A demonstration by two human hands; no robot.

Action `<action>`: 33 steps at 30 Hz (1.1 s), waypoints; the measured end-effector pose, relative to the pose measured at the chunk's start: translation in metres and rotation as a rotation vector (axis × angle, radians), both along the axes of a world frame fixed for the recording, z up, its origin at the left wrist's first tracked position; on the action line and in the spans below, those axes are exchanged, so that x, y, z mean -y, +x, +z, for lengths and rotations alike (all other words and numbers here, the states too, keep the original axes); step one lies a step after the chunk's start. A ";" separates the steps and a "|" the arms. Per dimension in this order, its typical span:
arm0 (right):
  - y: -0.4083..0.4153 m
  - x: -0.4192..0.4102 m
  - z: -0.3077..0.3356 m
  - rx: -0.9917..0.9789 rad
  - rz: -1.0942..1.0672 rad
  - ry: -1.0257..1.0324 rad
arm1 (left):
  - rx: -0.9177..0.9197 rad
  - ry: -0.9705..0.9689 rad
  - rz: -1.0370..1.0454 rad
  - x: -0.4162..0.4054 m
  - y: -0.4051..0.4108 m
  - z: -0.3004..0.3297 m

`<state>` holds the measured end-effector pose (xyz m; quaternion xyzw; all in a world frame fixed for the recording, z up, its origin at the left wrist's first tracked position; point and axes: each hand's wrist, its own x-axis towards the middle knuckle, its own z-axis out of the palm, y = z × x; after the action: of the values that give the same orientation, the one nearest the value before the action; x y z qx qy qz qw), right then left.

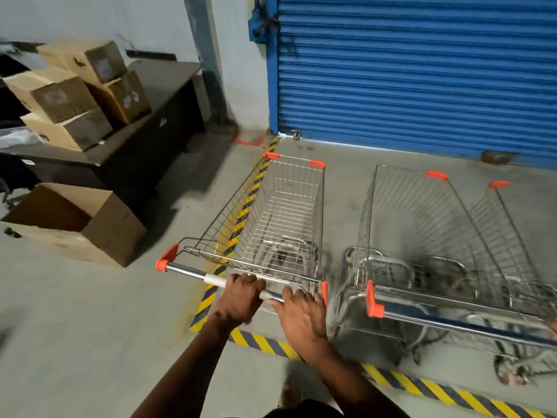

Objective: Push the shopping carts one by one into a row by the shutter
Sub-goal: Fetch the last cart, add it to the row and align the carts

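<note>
Blue ribbed steel shutter [422,79] ahead, bare concrete floor [75,312]. Wire-mesh cart [271,212] faces shutter, just left of parked carts [437,242]. Yellow-black floor tape [250,194] runs under its left side. Chrome handle bar [193,273], orange end caps. Left hand [241,292] curled round bar; right hand [301,312] rests flatter, fingers over bar. Advice: push straight, even pressure, keep parallel with neighbour, stop level.

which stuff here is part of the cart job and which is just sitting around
Part of the job:
- cart being pushed, left hand gripping its handle, right hand resting on it
- parked carts beside it
- blue shutter

Just lying about:
- stacked cardboard boxes on the dark desk
- open box on the floor
</note>
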<state>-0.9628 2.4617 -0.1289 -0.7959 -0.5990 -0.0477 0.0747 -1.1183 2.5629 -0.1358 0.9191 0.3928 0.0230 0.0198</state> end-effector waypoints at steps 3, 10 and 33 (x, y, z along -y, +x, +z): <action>0.001 -0.005 -0.004 0.036 -0.049 -0.026 | 0.005 0.015 0.035 -0.008 0.007 -0.005; 0.037 -0.022 -0.018 0.057 -0.054 0.089 | -0.052 -0.042 0.066 -0.016 0.040 0.005; 0.011 -0.009 -0.015 0.035 -0.040 0.223 | -0.015 -0.143 -0.020 -0.022 0.015 0.000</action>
<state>-0.9518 2.4712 -0.1442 -0.7934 -0.5752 -0.1293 0.1511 -1.1038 2.5849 -0.1356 0.9194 0.3844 -0.0124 0.0827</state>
